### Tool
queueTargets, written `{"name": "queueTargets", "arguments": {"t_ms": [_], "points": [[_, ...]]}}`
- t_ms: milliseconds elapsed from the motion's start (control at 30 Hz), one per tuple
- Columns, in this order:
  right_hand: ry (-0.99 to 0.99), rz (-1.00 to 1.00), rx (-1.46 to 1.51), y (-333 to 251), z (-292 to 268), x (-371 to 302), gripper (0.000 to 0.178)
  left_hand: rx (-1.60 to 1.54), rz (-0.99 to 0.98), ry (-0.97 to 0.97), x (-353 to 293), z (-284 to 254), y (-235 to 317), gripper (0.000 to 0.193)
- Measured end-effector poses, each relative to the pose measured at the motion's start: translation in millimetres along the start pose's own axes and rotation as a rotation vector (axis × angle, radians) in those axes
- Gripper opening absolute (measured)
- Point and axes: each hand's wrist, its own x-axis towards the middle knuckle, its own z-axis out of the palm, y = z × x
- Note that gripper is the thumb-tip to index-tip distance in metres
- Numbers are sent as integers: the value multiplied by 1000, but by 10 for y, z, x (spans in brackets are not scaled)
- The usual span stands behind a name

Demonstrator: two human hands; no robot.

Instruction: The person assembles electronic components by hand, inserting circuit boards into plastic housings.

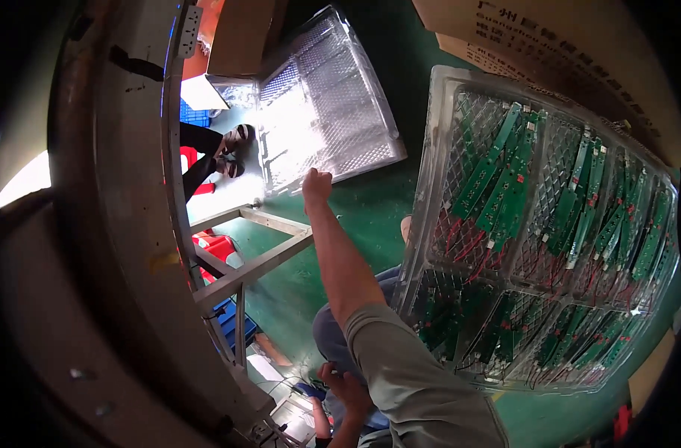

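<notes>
My right hand (pixel 317 184), at the end of a bare forearm and grey-green sleeve, reaches far forward. Its fingers are closed on the near edge of a clear plastic tray (pixel 348 112) with a patterned bottom, which catches bright glare. No circuit boards show in that tray. Low in the view, my left hand (pixel 345 390) is beside my jeans, fingers curled; what they hold, if anything, is hidden. On the right, a second clear tray (pixel 437 149) with several compartments carries many long green circuit boards (pixel 504 194) with red and black wires.
A workbench edge (pixel 131 224) and metal frame (pixel 258 257) run along the left. A person's sandalled feet (pixel 236 145) stand beyond. Cardboard boxes (pixel 579 52) are behind the loaded tray. Another person's forearm (pixel 321 420) shows at the bottom, beside a blue bin (pixel 236 321).
</notes>
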Motion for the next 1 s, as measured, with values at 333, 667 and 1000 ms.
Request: {"name": "queueTargets", "arguments": {"t_ms": [333,667,1000], "points": [[-22,-332,-487,426,198,-17,50,41,44,-14,-4,-92,-33,51],[59,-271,-368,470,240,232,37,33,-51,-47,-13,-54,-119,55],[48,-170,-126,171,-20,83,38,9,-6,-16,31,-23,16,52]]}}
